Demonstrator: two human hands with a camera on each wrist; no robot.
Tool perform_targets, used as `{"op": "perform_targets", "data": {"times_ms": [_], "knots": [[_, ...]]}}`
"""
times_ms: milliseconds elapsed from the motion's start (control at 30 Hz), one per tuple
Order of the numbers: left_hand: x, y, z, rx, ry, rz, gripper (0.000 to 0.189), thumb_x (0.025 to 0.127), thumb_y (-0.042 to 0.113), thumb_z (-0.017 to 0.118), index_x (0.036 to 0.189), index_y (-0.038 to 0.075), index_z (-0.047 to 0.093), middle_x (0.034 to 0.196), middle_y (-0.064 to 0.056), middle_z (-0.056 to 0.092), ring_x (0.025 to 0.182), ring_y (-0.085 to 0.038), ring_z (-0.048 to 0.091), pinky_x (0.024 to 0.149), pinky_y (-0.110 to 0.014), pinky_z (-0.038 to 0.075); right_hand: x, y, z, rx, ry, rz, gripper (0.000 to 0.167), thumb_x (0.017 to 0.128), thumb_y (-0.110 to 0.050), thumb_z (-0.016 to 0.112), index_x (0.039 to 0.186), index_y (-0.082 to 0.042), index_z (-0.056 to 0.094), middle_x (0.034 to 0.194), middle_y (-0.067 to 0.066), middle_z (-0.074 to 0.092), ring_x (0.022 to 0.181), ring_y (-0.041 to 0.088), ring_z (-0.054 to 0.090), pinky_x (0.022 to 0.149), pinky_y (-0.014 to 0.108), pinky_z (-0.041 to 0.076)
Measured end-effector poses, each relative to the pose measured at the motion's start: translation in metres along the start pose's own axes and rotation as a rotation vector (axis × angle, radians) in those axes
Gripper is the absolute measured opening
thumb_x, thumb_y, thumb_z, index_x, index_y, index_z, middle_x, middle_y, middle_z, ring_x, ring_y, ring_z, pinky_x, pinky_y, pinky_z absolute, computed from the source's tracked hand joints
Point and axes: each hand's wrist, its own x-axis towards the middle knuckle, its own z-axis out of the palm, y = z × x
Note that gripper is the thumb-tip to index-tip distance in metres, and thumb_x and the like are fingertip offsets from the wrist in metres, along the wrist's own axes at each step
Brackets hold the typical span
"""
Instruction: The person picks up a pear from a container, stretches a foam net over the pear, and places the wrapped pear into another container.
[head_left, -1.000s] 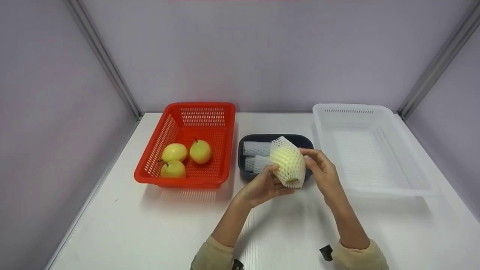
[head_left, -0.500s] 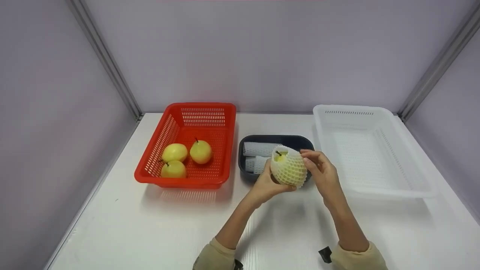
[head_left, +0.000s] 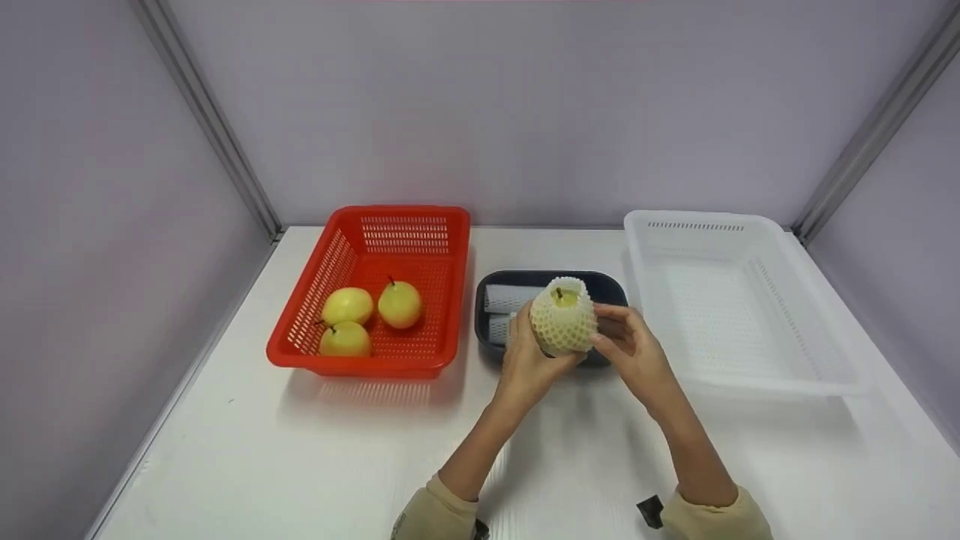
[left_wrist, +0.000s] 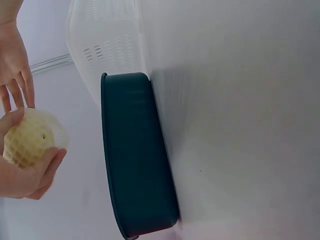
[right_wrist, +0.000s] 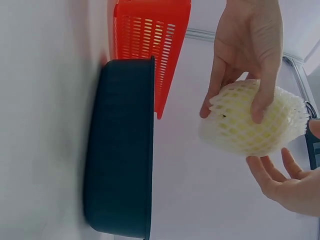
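A pear in a white foam net sleeve (head_left: 562,326) is held up over the near side of the dark tray (head_left: 483,341). My left hand (head_left: 527,366) grips it from the left, thumb and fingers around its side; the right wrist view shows this grip as well. At the sleeve's upper opening, the pear's top and dark stem show. My right hand (head_left: 637,352) is at the sleeve's right side, its fingertips right at the mesh. In the left wrist view the right hand's fingers (left_wrist: 27,87) look extended towards the wrapped pear (left_wrist: 30,137).
On the left stands a red basket (head_left: 364,363) with several bare pears, among them one upright pear (head_left: 400,304). More foam sleeves (head_left: 510,298) lie in the dark tray. A white basket (head_left: 750,387) is on the right.
The wrapped pear has turned, bringing its stem into view, then shifted slightly left. My left hand turned with it; my right hand stayed close to the pear's right side.
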Motion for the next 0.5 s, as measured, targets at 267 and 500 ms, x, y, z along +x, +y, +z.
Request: {"op": "perform_targets", "data": {"times_ms": [267,500], "knots": [[-0.002,0.006,-0.007,-0.208,-0.227,-0.052,0.081,0.077,0.021,0.076,0.138,0.000,0.027,0.128,-0.011,0.044,0.109,-0.019,0.049,0.090,-0.031,0.041,0.004,0.009,-0.002,-0.103,-0.064,0.091,0.063,0.089,-0.016,0.062,0.137,0.001,0.025,0.136,0.019,0.034,0.124,0.030,0.036,0.099,0.042,0.032],[-0.003,0.014,-0.015,-0.255,-0.370,-0.213,0.061,0.087,0.021,0.063,0.136,0.002,0.032,0.126,-0.016,0.046,0.087,-0.020,0.061,0.072,-0.031,0.050,0.010,0.018,-0.004,-0.156,-0.049,0.240,0.081,0.087,-0.027,0.064,0.143,-0.004,0.010,0.137,0.022,0.027,0.124,0.033,0.031,0.100,0.047,0.028]]}}
